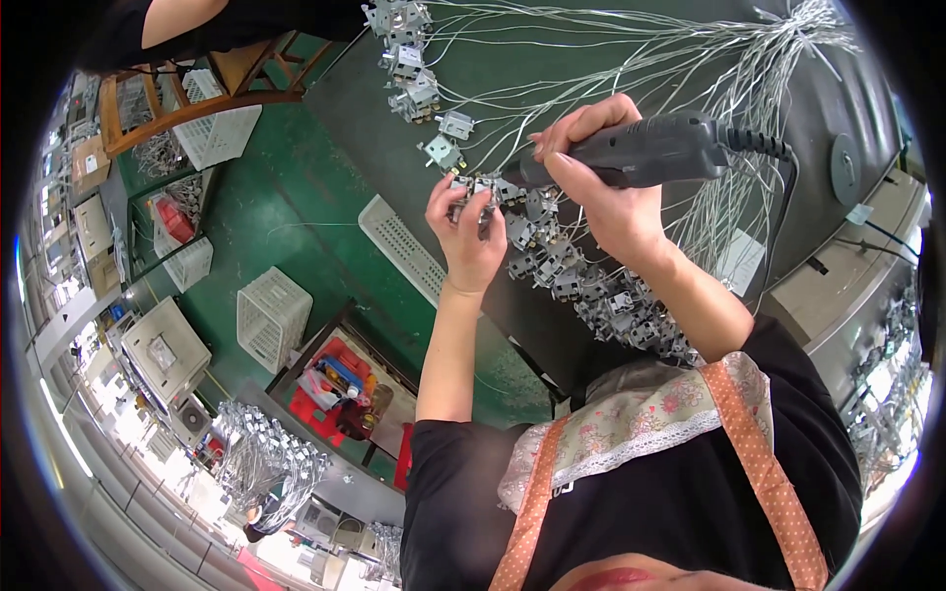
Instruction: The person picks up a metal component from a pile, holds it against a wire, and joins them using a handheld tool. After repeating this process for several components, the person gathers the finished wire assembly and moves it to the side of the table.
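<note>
My right hand (616, 197) is wrapped round a dark grey corded power tool (650, 153), shaped like an electric screwdriver. The tool lies almost level, its front end pointing left, close to my left fingers; its tip cannot be made out. Between the fingertips of my left hand (468, 241), closed at the table's left edge, is a small silver boxy metal part (483, 185). More metal parts of this kind (621, 300) lie in a curved row nearer to me, and others (409, 74) continue the row beyond. Thin silvery wires (611, 49) run from them to a bundle at the far right.
The tool's black cable (788, 187) hangs down along the dark table's (838, 74) right side. White plastic crates (274, 320) stand on the green floor to the left, near a red tray of odds and ends (335, 389). Another person's arm (182, 15) shows beside a wooden chair (197, 108).
</note>
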`<act>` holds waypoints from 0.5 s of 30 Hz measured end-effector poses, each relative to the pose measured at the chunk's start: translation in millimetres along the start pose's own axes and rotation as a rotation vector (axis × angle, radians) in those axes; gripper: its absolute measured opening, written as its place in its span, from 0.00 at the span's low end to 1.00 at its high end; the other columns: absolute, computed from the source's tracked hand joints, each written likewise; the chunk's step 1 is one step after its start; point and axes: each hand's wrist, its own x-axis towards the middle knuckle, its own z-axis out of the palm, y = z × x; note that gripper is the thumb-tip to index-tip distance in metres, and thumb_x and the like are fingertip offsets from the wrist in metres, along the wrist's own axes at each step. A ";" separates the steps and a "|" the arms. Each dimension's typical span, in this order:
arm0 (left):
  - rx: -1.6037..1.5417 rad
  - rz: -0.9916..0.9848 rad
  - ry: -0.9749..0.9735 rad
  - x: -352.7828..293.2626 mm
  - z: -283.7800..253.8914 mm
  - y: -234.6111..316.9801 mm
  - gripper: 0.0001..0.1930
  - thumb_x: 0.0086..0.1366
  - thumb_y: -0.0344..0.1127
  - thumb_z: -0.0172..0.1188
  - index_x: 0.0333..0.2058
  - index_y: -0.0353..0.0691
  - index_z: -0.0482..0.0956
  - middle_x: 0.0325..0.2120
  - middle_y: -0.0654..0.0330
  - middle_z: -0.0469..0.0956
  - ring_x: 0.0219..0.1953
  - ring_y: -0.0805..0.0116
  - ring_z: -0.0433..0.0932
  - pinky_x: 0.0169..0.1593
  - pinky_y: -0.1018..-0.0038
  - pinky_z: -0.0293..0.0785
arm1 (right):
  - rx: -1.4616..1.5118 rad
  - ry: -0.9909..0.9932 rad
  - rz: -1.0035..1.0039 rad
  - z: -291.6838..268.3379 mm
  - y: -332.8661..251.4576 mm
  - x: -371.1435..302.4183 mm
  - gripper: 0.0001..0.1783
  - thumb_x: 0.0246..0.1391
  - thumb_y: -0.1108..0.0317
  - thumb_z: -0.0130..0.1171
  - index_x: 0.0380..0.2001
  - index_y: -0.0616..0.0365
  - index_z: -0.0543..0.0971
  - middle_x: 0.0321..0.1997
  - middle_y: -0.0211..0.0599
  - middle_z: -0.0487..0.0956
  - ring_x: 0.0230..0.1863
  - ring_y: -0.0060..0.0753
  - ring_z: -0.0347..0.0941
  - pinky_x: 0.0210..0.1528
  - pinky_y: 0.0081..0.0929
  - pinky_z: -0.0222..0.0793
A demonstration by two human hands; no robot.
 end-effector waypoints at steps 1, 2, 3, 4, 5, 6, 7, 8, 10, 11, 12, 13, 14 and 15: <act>-0.001 0.002 -0.022 -2.8 -0.4 -3.5 0.23 0.45 0.20 0.65 0.42 0.47 0.76 0.46 0.55 0.60 0.55 0.43 0.65 0.55 0.57 0.68 | -0.017 -0.001 0.012 0.0 1.4 -0.5 0.16 0.48 0.86 0.56 0.35 0.57 0.65 0.32 0.37 0.74 0.38 0.32 0.72 0.58 0.43 0.66; 0.001 0.001 -0.020 -5.5 -0.7 -6.7 0.23 0.45 0.20 0.65 0.42 0.47 0.76 0.46 0.55 0.60 0.55 0.43 0.65 0.55 0.57 0.68 | -0.033 -0.003 0.024 0.7 3.1 -0.2 0.16 0.48 0.86 0.56 0.35 0.57 0.65 0.32 0.37 0.74 0.38 0.32 0.72 0.58 0.43 0.66; 0.001 0.016 -0.026 -8.3 -0.8 -9.6 0.24 0.45 0.20 0.65 0.42 0.48 0.77 0.46 0.56 0.60 0.55 0.43 0.65 0.56 0.57 0.68 | -0.017 -0.006 0.035 2.5 4.4 1.1 0.15 0.48 0.86 0.55 0.35 0.58 0.65 0.32 0.37 0.74 0.38 0.32 0.72 0.58 0.43 0.66; -0.003 0.031 -0.033 -9.3 -0.9 -10.8 0.24 0.44 0.20 0.65 0.42 0.49 0.77 0.46 0.56 0.60 0.55 0.42 0.65 0.56 0.56 0.68 | -0.018 -0.008 0.036 3.9 4.5 1.9 0.15 0.48 0.86 0.55 0.35 0.58 0.65 0.32 0.37 0.74 0.38 0.32 0.72 0.58 0.43 0.66; -0.004 0.037 -0.028 -10.0 -1.1 -12.2 0.24 0.44 0.20 0.66 0.42 0.50 0.78 0.46 0.56 0.60 0.55 0.42 0.65 0.55 0.58 0.69 | -0.038 -0.018 0.038 5.4 4.1 2.3 0.15 0.48 0.86 0.55 0.35 0.58 0.65 0.32 0.37 0.74 0.38 0.31 0.72 0.58 0.43 0.66; -0.004 0.035 -0.027 -10.5 -1.6 -13.6 0.24 0.44 0.20 0.66 0.42 0.50 0.78 0.46 0.56 0.60 0.55 0.42 0.65 0.55 0.58 0.69 | -0.058 -0.028 0.040 6.6 4.1 2.6 0.15 0.48 0.86 0.55 0.34 0.58 0.65 0.32 0.37 0.74 0.38 0.31 0.72 0.58 0.43 0.67; -0.009 0.060 -0.020 -8.8 -1.2 -13.0 0.25 0.44 0.20 0.66 0.42 0.50 0.78 0.46 0.56 0.60 0.56 0.42 0.65 0.54 0.58 0.70 | -0.062 -0.028 0.040 6.6 4.2 2.7 0.15 0.48 0.86 0.55 0.34 0.58 0.65 0.32 0.37 0.74 0.38 0.31 0.72 0.58 0.43 0.67; -0.014 0.084 -0.012 -8.0 -0.5 -13.1 0.25 0.44 0.19 0.66 0.43 0.50 0.79 0.47 0.56 0.60 0.56 0.43 0.65 0.53 0.59 0.70 | -0.084 -0.038 0.056 6.6 4.5 2.8 0.14 0.48 0.85 0.55 0.34 0.58 0.64 0.32 0.37 0.74 0.38 0.30 0.72 0.58 0.43 0.67; -0.023 0.091 -0.020 -9.4 0.1 -15.6 0.25 0.44 0.19 0.66 0.43 0.51 0.79 0.47 0.56 0.60 0.56 0.43 0.65 0.52 0.60 0.71 | -0.108 -0.050 0.072 5.7 5.5 3.6 0.14 0.48 0.85 0.55 0.33 0.58 0.64 0.31 0.37 0.74 0.37 0.30 0.72 0.58 0.44 0.67; -0.029 0.099 -0.029 -9.7 -0.1 -16.7 0.26 0.45 0.19 0.66 0.43 0.51 0.79 0.47 0.56 0.59 0.56 0.43 0.65 0.52 0.61 0.72 | -0.112 -0.055 0.062 4.9 6.0 3.8 0.14 0.48 0.85 0.55 0.33 0.58 0.64 0.31 0.37 0.74 0.37 0.30 0.72 0.58 0.44 0.67; -0.030 0.097 -0.028 -9.5 -0.3 -17.6 0.26 0.45 0.19 0.66 0.43 0.51 0.79 0.47 0.56 0.59 0.56 0.43 0.65 0.52 0.61 0.72 | -0.116 -0.060 0.051 4.5 6.4 4.1 0.14 0.48 0.85 0.55 0.33 0.58 0.64 0.31 0.37 0.74 0.37 0.29 0.73 0.58 0.43 0.67; -0.026 0.108 -0.033 -8.3 -0.7 -17.9 0.26 0.45 0.19 0.67 0.43 0.51 0.79 0.47 0.56 0.59 0.56 0.43 0.65 0.51 0.60 0.71 | -0.118 -0.059 0.052 4.6 6.4 4.4 0.14 0.48 0.85 0.55 0.33 0.58 0.64 0.31 0.37 0.74 0.37 0.29 0.73 0.58 0.43 0.67; -0.023 0.119 -0.037 -7.5 -1.0 -18.2 0.26 0.44 0.19 0.67 0.43 0.51 0.79 0.47 0.57 0.59 0.56 0.43 0.65 0.51 0.60 0.71 | -0.114 -0.055 0.067 4.7 6.0 4.8 0.14 0.48 0.85 0.54 0.33 0.58 0.64 0.31 0.37 0.74 0.37 0.29 0.73 0.58 0.43 0.68; -0.025 0.118 -0.037 -7.3 -0.9 -18.9 0.26 0.44 0.19 0.67 0.43 0.51 0.79 0.47 0.57 0.59 0.56 0.43 0.65 0.51 0.60 0.71 | -0.110 -0.051 0.082 4.6 6.1 5.0 0.13 0.48 0.85 0.54 0.33 0.58 0.64 0.31 0.37 0.74 0.37 0.30 0.73 0.57 0.43 0.68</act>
